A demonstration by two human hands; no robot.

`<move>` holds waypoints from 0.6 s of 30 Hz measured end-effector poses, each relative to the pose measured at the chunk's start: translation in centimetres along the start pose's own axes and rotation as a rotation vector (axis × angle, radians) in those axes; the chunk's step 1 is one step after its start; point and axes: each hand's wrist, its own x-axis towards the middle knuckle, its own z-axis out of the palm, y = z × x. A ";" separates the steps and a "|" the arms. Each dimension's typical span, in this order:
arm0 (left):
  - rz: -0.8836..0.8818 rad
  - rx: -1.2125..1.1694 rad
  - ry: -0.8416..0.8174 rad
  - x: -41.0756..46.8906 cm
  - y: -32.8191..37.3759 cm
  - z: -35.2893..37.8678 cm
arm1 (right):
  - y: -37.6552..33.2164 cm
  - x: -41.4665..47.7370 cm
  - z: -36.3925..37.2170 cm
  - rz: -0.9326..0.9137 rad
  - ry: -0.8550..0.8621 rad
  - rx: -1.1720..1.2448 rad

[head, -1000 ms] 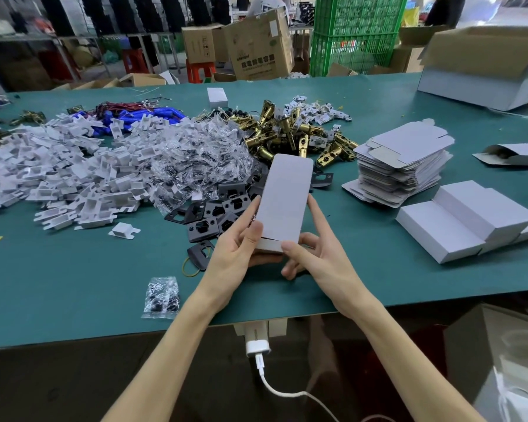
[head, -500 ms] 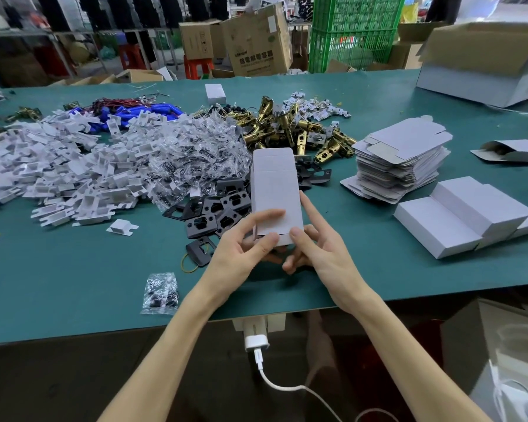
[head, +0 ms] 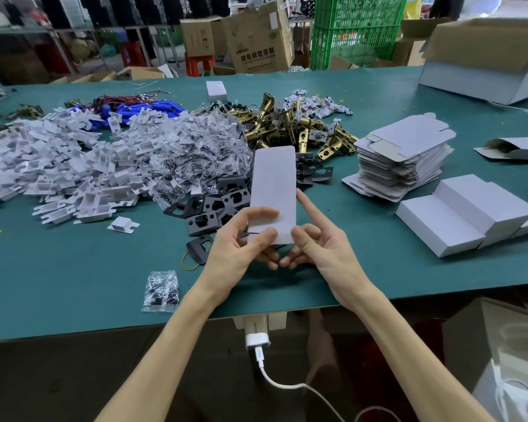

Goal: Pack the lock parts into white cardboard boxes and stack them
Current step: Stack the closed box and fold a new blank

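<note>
Two hands: left hand point(head: 241, 248) pinches the box point(head: 273, 184) at its near end; right hand point(head: 320, 251) grips the near right corner, forefinger straight.
Box: held above the plates point(head: 214, 205); contents hidden.
Room: bare table point(head: 73, 284) toward the near edge; closed boxes point(head: 470, 211) at right.

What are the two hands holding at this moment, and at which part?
A white cardboard box, by its near end. The left hand pinches the near left corner; the right hand pinches the near right corner, with index finger straight.
</note>
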 end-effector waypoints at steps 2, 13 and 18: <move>-0.009 -0.006 0.001 0.0 0.0 0.0 | 0.0 0.0 -0.1 -0.004 -0.004 -0.008; -0.013 -0.051 0.026 0.0 -0.1 -0.1 | 0.1 0.2 -0.6 0.032 -0.063 0.026; -0.022 -0.062 0.021 0.0 -0.2 -0.1 | 0.2 0.2 -0.7 0.033 -0.056 0.001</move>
